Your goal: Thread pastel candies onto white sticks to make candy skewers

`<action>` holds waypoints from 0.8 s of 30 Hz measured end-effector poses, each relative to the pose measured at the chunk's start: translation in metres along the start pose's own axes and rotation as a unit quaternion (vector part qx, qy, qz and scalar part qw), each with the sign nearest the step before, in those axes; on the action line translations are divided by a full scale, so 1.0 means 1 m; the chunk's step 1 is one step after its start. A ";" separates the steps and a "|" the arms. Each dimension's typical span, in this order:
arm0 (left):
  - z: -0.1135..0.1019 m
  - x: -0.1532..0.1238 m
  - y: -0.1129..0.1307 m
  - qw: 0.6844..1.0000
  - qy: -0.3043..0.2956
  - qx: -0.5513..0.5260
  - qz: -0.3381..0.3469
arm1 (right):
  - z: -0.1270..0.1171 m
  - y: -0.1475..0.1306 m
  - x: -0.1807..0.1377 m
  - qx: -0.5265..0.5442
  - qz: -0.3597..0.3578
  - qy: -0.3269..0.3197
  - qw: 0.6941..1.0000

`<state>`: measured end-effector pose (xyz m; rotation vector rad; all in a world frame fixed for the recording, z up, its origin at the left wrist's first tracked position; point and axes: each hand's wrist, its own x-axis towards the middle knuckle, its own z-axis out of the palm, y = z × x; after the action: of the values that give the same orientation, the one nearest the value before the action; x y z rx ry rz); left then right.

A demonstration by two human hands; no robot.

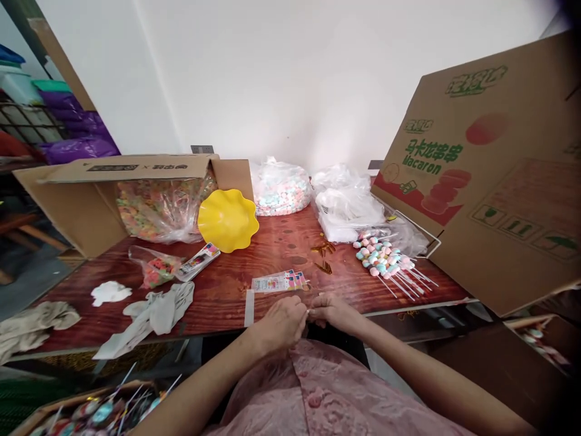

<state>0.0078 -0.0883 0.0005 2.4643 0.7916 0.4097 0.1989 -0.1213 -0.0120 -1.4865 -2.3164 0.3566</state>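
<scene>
Fingertips of my left hand (280, 322) and my right hand (336, 312) meet near the front edge of the tabletop (281, 242), pinching one tiny piece (309, 311); it looks white, but its shape I cannot tell.

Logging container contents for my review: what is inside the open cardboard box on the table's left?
A clear bag of small multicoloured pieces sits in the box. The yellow wavy-edged dish hides part of the bag's right side; anything behind the bag is covered.
</scene>
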 end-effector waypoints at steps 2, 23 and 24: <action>0.005 0.006 -0.007 0.990 -0.017 -0.125 -0.058 | 0.005 -0.002 -0.007 -0.023 -0.008 0.061 0.998; 0.010 0.064 -0.047 0.790 0.004 -0.544 -0.285 | -0.006 0.164 0.017 0.078 0.082 0.183 0.977; 0.009 0.066 -0.049 0.756 0.025 -0.580 -0.303 | -0.007 0.172 0.021 0.073 0.080 0.175 0.979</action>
<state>0.0412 -0.0169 -0.0256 0.9682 0.9036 0.4964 0.3350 -0.0311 -0.0710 -1.5289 -1.8645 0.2754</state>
